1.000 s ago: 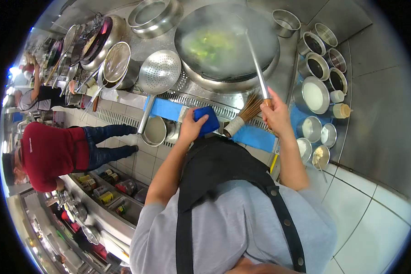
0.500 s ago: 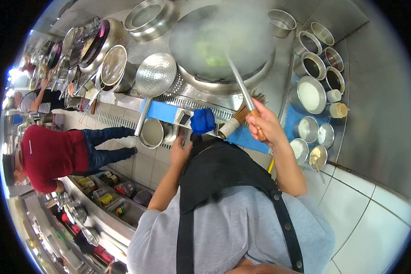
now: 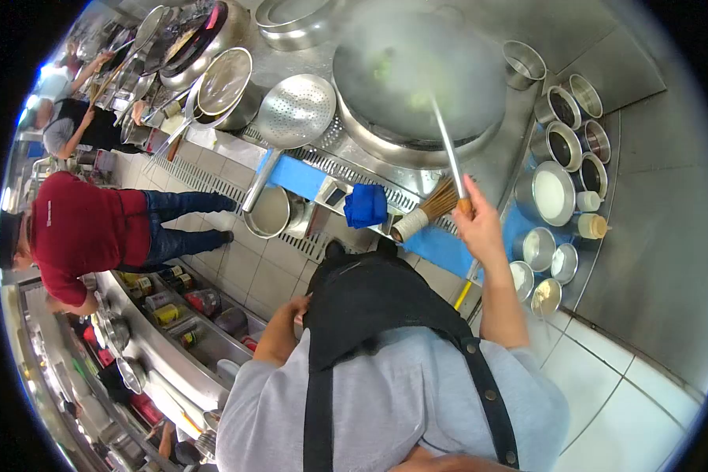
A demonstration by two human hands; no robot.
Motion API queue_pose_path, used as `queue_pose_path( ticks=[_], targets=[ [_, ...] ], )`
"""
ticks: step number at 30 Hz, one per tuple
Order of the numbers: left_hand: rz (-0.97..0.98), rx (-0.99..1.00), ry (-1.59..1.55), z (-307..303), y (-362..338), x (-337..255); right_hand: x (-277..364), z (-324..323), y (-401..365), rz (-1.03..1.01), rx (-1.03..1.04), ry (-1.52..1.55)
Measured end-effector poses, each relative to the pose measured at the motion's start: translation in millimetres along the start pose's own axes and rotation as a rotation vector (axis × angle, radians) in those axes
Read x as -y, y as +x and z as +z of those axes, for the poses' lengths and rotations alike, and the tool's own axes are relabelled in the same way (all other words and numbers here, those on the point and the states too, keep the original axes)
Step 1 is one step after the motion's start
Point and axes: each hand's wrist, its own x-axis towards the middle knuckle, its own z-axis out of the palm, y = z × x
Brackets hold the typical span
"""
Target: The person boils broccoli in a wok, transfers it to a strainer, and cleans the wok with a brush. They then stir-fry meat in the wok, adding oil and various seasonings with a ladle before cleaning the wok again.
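Note:
My right hand (image 3: 480, 226) is closed round the wooden grip of a long-handled metal wok utensil (image 3: 447, 141). Its far end reaches into a large dark wok (image 3: 354, 98), where thick steam hides the utensil's head. Blurred green food (image 3: 384, 64) shows through the steam. At the left side of my black apron is my left hand (image 3: 297, 308), its fingers mostly hidden against the cloth. A bamboo wok brush (image 3: 426, 211) lies just left of my right hand. Beside the brush, a folded blue cloth (image 3: 366, 206) sits on the stove's front edge.
A perforated skimmer (image 3: 297, 110) rests left of the wok. Seasoning bowls, one with white contents (image 3: 553, 193), line the right side. A pot (image 3: 267, 212) hangs low at the front. A person in a red shirt (image 3: 94, 228) stands at the left by a counter.
My left hand has drawn back from near the blue cloth to the side of my apron. My right hand keeps its grip on the utensil. The whole view has shifted, moving the stove rightward.

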Motion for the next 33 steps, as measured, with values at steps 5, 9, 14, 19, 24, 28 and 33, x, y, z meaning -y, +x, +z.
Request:
queue_pose_path(
  ticks=[5,9,14,19,24,28,33],
  targets=[
    [-0.424,0.050,-0.418,-62.0,-43.7,-47.1,3.9,6.0,53.9,-0.250,-0.328,-0.312],
    [-0.438,-0.146,-0.148,-100.9,-77.1,-64.8,19.8,1.5,75.4,-0.202,-0.326,-0.633],
    [-0.440,-0.645,-0.924,-121.0,-115.3,-50.3,7.6,10.5,54.1,-0.281,-0.276,-0.881],
    [0.198,-0.807,-2.143,-161.2,-180.0,-47.4,65.3,98.4,9.6,-0.469,-0.180,-0.504],
    [0.818,-0.628,-1.762,-191.9,-286.6,-122.7,86.3,289.0,-88.6,-0.024,0.785,0.007],
    [0.782,-0.924,-1.197,-165.4,-324.4,-126.5,76.8,383.7,-151.4,-0.097,0.753,0.013],
    [0.603,-1.202,-0.975,-114.2,-364.1,-92.9,74.1,430.5,-201.5,-0.120,0.867,0.048]
  ],
)
